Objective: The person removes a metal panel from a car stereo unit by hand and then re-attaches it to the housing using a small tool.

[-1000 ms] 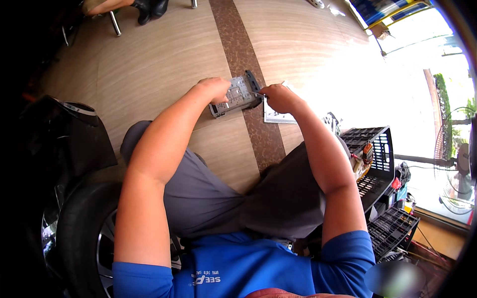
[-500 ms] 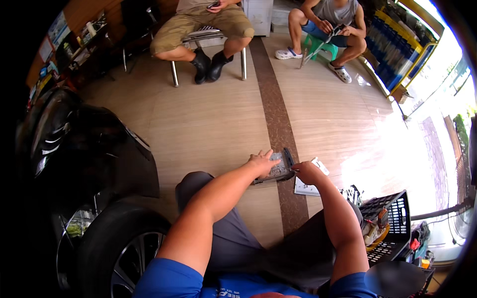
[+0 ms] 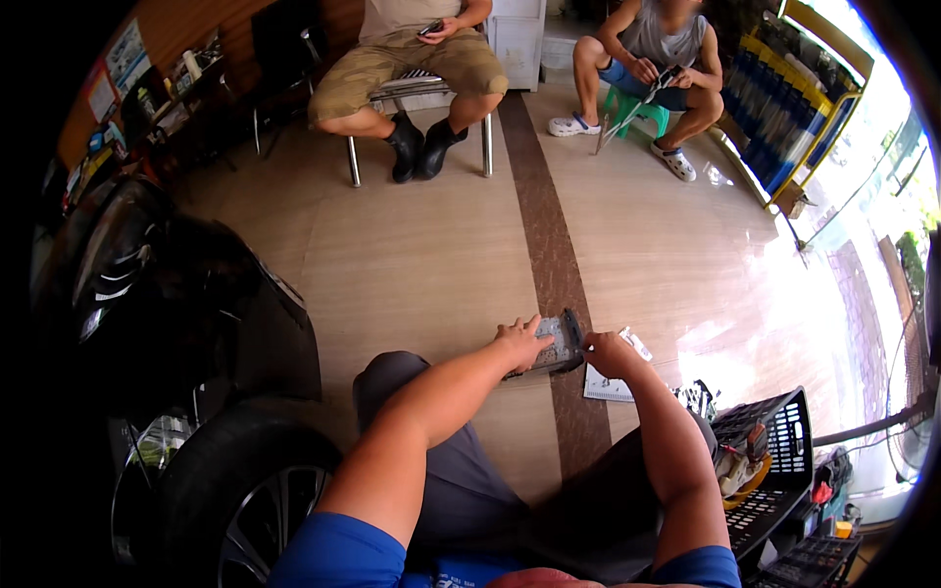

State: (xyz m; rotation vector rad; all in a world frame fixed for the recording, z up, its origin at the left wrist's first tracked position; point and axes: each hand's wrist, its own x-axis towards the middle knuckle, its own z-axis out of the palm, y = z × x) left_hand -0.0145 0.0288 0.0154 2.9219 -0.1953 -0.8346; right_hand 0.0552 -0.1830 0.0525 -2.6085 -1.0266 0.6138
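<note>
Out in front of my knees I hold a small grey metal box-shaped part (image 3: 562, 343). My left hand (image 3: 520, 342) grips its left side, fingers wrapped over the top. Its right end is pinched by my right hand (image 3: 607, 352); what that hand's fingers do there is too small to tell. Just beyond my right hand a white paper sheet (image 3: 613, 384) lies on the tiled floor (image 3: 421, 265). I am seated, with grey trousers and a blue shirt at the lower edge.
A black motorcycle (image 3: 167, 304) with its tyre (image 3: 230, 490) stands at my left. Black plastic baskets (image 3: 774, 461) holding tools sit at my right. Two people sit on a chair (image 3: 417, 93) and a green stool (image 3: 642, 108) across the floor. A blue shelf (image 3: 794, 127) stands far right.
My view has tilted upward, bringing the two seated people into the picture. Both hands stay on the grey part and now sit lower in the picture.
</note>
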